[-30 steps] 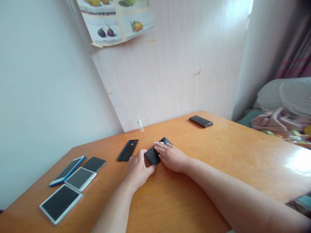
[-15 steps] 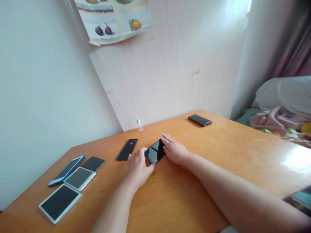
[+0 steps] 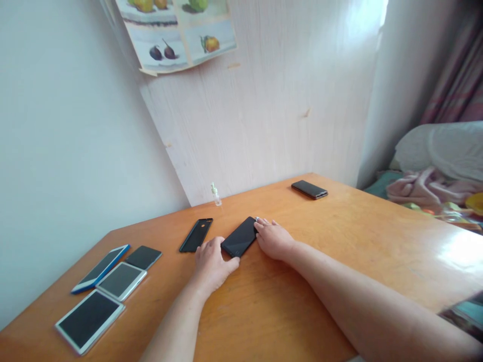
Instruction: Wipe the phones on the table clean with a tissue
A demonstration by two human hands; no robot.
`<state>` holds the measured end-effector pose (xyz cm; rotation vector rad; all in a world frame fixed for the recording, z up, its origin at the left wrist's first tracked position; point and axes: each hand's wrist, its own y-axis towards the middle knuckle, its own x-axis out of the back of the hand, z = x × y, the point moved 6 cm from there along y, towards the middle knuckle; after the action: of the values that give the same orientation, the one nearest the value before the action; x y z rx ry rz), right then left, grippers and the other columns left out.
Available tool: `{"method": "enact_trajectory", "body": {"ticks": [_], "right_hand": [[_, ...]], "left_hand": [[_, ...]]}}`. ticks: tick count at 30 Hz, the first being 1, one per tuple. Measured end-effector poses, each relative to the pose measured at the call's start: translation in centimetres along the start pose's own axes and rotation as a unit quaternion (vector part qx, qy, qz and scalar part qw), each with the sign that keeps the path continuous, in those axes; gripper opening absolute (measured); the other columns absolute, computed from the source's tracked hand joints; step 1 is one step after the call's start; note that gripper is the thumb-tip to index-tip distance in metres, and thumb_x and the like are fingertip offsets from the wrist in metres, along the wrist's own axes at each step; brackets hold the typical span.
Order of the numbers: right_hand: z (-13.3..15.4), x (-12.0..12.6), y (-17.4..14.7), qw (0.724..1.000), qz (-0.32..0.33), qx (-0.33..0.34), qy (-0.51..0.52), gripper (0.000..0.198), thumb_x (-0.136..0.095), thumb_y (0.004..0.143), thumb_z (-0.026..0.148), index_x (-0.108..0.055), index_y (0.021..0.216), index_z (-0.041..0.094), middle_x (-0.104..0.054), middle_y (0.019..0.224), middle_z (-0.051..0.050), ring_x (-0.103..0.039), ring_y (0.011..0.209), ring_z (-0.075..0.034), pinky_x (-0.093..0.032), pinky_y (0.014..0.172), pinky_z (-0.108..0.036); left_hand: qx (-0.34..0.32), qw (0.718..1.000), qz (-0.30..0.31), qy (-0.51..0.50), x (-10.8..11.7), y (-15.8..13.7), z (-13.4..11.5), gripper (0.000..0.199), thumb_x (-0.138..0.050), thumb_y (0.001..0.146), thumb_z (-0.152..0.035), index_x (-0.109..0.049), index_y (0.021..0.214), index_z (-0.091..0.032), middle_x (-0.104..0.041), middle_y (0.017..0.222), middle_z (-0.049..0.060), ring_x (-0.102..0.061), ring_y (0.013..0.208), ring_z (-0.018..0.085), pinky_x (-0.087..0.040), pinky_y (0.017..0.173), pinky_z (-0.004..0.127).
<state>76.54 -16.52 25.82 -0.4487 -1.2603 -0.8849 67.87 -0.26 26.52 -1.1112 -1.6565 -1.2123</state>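
Observation:
A black smartphone (image 3: pixel 240 238) lies screen up and slanted on the wooden table (image 3: pixel 241 322). My left hand (image 3: pixel 213 261) holds its near left end, with the thumb at the bottom corner and the fingers along the left side. At the phone's upper right edge rests my right hand (image 3: pixel 273 237), fingers close together and pointing left. A small white bit shows at its fingertips; most of it is hidden under them, so its kind is unclear. Just left of the phone, beyond my left hand, lies an empty black phone case (image 3: pixel 196 235).
Several tablets and phones lie at the left, among them a blue-edged tablet (image 3: pixel 101 269) and a white tablet (image 3: pixel 90 322). A small clear pump bottle (image 3: pixel 216 195) stands by the back edge. Another dark phone (image 3: pixel 309 189) lies at the far right.
My right hand has slid off the phone's top end toward its right edge, baring more of the screen. My left hand keeps its hold. The view has tipped slightly.

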Motion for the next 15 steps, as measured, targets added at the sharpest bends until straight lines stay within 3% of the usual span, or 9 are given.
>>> {"method": "enact_trajectory", "body": {"ticks": [2, 7, 12, 15], "right_hand": [[0.9, -0.1, -0.5, 1.0, 0.003, 0.018, -0.007, 0.042, -0.039, 0.096, 0.019, -0.054, 0.133, 0.008, -0.043, 0.15, -0.02, -0.04, 0.139, -0.031, -0.03, 0.115, -0.049], [4.6, -0.5, -1.8, 0.986, 0.008, 0.167, -0.008, 0.039, -0.044, 0.095, 0.026, -0.057, 0.13, 0.016, -0.048, 0.147, -0.013, -0.046, 0.134, -0.027, -0.034, 0.114, -0.046], [1.4, 0.1, -0.4, 0.999, 0.003, 0.05, -0.017, 0.037, -0.04, 0.096, 0.021, -0.057, 0.128, 0.015, -0.051, 0.144, -0.014, -0.045, 0.135, -0.027, -0.033, 0.113, -0.046], [0.1, 0.2, 0.1, 1.0, 0.001, 0.022, -0.018, 0.038, -0.039, 0.096, 0.019, -0.055, 0.129, 0.012, -0.051, 0.143, -0.017, -0.043, 0.136, -0.028, -0.034, 0.112, -0.047]], "left_hand": [[0.005, 1.0, 0.007, 0.012, -0.1, 0.1, 0.2, 0.037, -0.065, 0.073, -0.043, -0.06, 0.103, -0.022, -0.066, 0.108, 0.007, -0.058, 0.107, 0.027, -0.04, 0.092, 0.035], [-0.008, 0.999, 0.029, 0.035, -0.7, 0.5, 1.0, 0.04, -0.058, 0.077, -0.049, -0.064, 0.105, -0.021, -0.066, 0.112, 0.009, -0.059, 0.109, 0.029, -0.042, 0.094, 0.036], [-0.007, 0.997, 0.032, 0.075, -1.0, 0.7, 1.1, 0.052, -0.053, 0.079, -0.049, -0.06, 0.121, -0.017, -0.062, 0.125, 0.013, -0.057, 0.117, 0.031, -0.04, 0.101, 0.04], [-0.007, 0.998, 0.025, 0.065, -0.8, 0.5, 0.8, 0.062, -0.054, 0.08, -0.046, -0.051, 0.133, -0.014, -0.059, 0.133, 0.015, -0.053, 0.125, 0.031, -0.037, 0.106, 0.042]]}}
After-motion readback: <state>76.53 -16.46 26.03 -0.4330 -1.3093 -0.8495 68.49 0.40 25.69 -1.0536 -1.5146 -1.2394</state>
